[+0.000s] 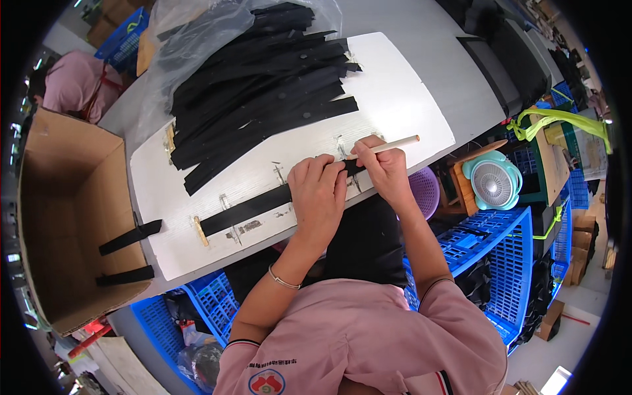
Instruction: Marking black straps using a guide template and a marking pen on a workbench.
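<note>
while the left hand (317,195) lies open on a black strip (249,209), the right hand (387,170) grips a pencil (399,143).

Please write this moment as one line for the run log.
left hand: resting on black strip | right hand: holding pale pencil, tip near strip | strip pile: partly on white board

- Strip at the near side of the board: solid black (253,207)
- Far heap of strips (257,92): black
- Board (395,85): white
- Pen-like stick (395,143): pale cream
- Person's shirt (368,322): pink, with a red-and-blue round emblem (266,382)
- Left carton (76,131): brown
- Right basket (510,247): blue, latticed
- Fan (492,181): turquoise, greyish grille
- Ribbon, far right (559,118): yellow-green
</note>
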A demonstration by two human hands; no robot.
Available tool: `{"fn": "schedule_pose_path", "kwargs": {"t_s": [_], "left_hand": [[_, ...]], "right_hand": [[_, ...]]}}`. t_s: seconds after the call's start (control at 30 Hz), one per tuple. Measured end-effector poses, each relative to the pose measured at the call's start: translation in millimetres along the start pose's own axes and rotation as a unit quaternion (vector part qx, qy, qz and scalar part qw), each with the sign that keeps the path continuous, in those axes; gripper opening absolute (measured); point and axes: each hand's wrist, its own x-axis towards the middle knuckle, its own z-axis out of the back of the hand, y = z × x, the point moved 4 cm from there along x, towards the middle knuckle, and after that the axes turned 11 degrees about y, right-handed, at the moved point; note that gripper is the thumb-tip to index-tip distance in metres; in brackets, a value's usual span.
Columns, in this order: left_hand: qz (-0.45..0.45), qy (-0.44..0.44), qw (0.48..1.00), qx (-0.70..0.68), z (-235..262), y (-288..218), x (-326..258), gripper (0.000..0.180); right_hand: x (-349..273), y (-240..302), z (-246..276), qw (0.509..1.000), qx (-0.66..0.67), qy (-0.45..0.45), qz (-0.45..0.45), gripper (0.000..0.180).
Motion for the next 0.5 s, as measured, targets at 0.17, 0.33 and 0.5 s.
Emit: {"fn": "schedule_pose_path", "kwargs": {"t_s": [0.17, 0.33, 0.5], "left_hand": [[0.014, -0.005, 1.0, 0.007, -3.2, 1.0, 0.2, 0.015], [0.011, -0.003, 1.0, 0.008, -4.0, 0.4, 0.7, 0.014], [0.008, -0.006, 1.0, 0.002, -4.0, 0.2, 0.8, 0.015]], "right_hand": [[0.4, 4.2, -1.8, 0.999, -0.03, 0.02, -0.023, 0.019], [0.3, 8.1, -1.7, 0.998, -0.062, -0.006, 0.033, 0.019], [-5.2, 2.7, 4.9, 0.999, -0.001, 0.043, -0.029, 0.024]]}}
